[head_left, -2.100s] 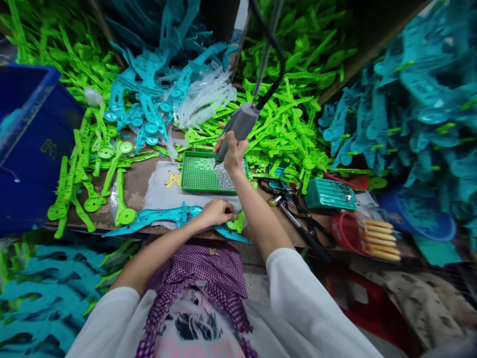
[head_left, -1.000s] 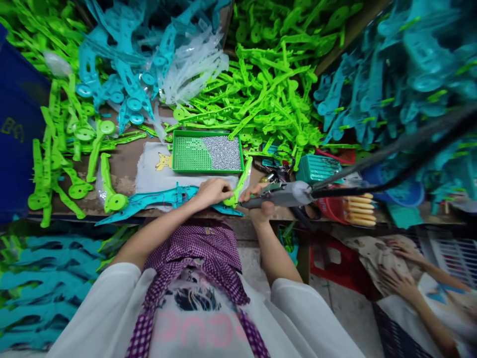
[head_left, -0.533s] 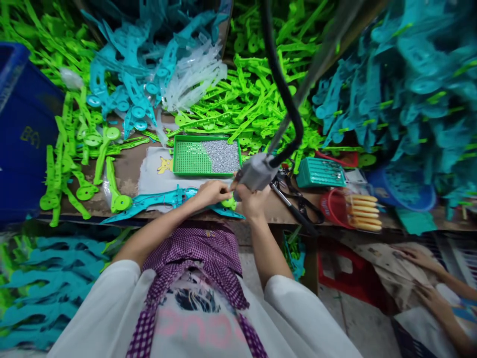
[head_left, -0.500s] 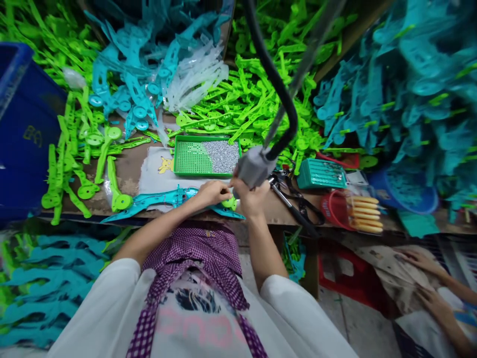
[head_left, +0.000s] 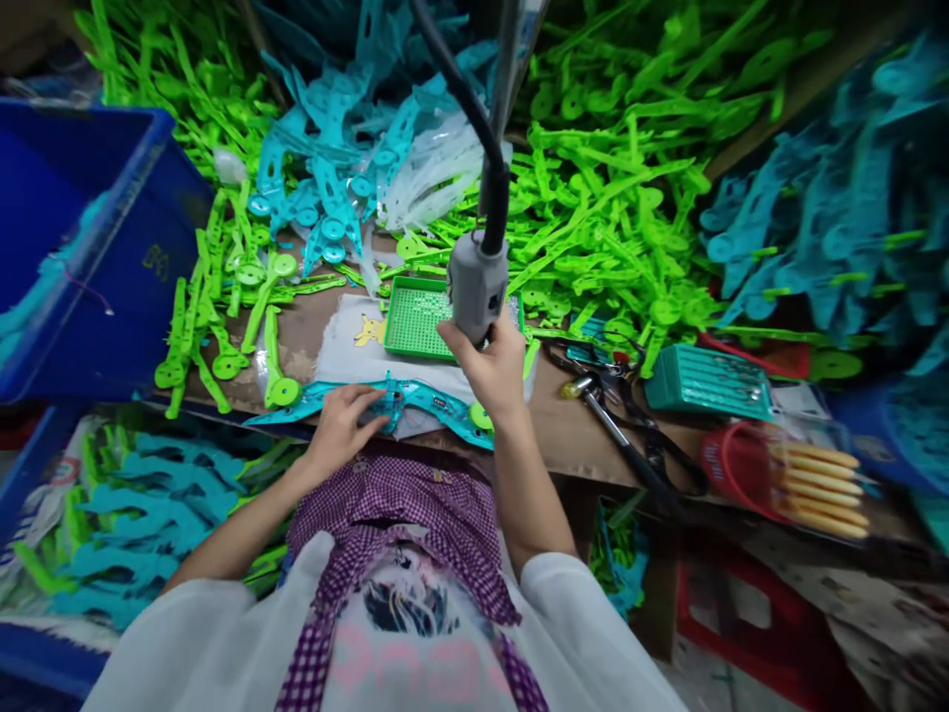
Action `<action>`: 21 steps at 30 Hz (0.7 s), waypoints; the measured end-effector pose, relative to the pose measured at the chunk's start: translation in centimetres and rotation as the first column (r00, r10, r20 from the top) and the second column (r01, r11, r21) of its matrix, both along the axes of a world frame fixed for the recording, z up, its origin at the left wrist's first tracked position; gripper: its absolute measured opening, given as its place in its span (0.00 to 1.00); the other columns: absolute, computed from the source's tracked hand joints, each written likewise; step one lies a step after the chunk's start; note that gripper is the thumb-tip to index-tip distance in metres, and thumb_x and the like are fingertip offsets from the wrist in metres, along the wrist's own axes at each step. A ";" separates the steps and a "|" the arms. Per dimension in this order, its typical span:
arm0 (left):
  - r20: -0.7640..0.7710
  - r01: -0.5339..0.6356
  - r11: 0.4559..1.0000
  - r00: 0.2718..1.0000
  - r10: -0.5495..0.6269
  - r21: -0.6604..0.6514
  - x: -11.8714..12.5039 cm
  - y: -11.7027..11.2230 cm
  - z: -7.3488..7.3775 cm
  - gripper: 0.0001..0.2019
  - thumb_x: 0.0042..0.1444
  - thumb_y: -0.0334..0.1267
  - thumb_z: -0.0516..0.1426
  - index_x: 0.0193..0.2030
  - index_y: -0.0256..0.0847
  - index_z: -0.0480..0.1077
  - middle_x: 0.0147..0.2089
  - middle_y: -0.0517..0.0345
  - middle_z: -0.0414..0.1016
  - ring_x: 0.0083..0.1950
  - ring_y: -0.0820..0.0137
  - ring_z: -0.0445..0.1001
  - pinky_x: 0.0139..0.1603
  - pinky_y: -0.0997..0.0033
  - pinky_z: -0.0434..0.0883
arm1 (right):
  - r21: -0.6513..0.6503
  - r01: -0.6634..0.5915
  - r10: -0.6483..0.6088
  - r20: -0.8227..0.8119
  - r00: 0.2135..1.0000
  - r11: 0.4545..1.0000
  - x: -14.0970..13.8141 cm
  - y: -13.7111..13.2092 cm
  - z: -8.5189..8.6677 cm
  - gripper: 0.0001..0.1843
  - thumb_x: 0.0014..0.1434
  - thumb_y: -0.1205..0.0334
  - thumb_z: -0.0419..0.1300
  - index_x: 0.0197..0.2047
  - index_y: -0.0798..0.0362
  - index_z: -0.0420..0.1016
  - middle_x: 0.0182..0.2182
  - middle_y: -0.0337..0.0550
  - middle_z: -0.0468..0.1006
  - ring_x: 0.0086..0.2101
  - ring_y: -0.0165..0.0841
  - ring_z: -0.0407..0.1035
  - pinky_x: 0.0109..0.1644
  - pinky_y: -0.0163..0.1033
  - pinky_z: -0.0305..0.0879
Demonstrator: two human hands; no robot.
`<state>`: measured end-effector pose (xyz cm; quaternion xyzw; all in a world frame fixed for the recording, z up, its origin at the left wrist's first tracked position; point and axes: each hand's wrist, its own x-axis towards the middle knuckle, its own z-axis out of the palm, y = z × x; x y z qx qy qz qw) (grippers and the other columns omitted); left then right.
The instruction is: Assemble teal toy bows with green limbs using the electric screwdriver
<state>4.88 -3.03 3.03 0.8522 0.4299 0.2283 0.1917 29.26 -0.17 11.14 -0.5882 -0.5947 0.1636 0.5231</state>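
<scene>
My right hand [head_left: 498,374] is wrapped round a grey electric screwdriver [head_left: 478,287], which hangs upright from a black cable. Its tip is hidden behind my hand. Below it, a bow-shaped blue plastic part [head_left: 437,403] lies along the table's front edge, with a round green disc [head_left: 480,416] at its right end. My left hand [head_left: 342,427] grips this part just left of its middle, fingers bent over it. Behind the screwdriver stands a green perforated tray [head_left: 415,318], partly covered by the tool and my hand. A pale cloth [head_left: 342,341] lies beneath the tray.
Heaps of green plastic parts [head_left: 615,227] and blue parts [head_left: 326,168] fill the back. A blue crate [head_left: 111,287] stands at left. On the right are a hammer-like tool [head_left: 615,425], a teal basket [head_left: 704,381], a red basket [head_left: 731,470] and yellow-orange sticks [head_left: 819,489].
My hands have moved apart: the left has slid left along the blue part, and the right has raised the screwdriver, now more upright. The view has shifted, and another person's hands have left it.
</scene>
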 end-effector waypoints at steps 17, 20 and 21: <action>0.133 0.170 0.939 0.982 -0.136 -0.299 0.4 0.4 4.9 0.07 0.60 0.40 0.59 0.42 0.46 0.78 0.43 0.57 0.79 0.45 0.67 0.75 0.51 0.63 0.69 | -0.424 -0.158 0.223 0.109 0.969 0.892 -7.3 -9.8 -8.9 0.18 0.63 0.60 0.55 0.55 0.53 0.69 0.37 0.44 0.82 0.32 0.34 0.76 0.35 0.36 0.69; 0.043 0.389 0.835 0.913 -0.405 -0.390 0.1 3.3 5.8 0.08 0.60 0.39 0.59 0.44 0.49 0.78 0.51 0.57 0.76 0.50 0.66 0.75 0.52 0.62 0.70 | -0.463 -0.219 0.185 -0.118 0.976 0.859 -6.8 -8.6 -9.0 0.25 0.62 0.60 0.54 0.62 0.52 0.63 0.43 0.46 0.81 0.25 0.29 0.73 0.33 0.37 0.71; 0.052 0.392 0.831 0.912 -0.406 -0.393 0.1 4.4 5.7 0.09 0.60 0.38 0.58 0.45 0.48 0.77 0.52 0.56 0.76 0.51 0.66 0.75 0.52 0.63 0.70 | -0.473 -0.240 0.170 -0.187 0.968 0.847 -6.6 -8.2 -9.0 0.26 0.62 0.60 0.53 0.63 0.52 0.61 0.46 0.48 0.79 0.22 0.27 0.72 0.31 0.37 0.72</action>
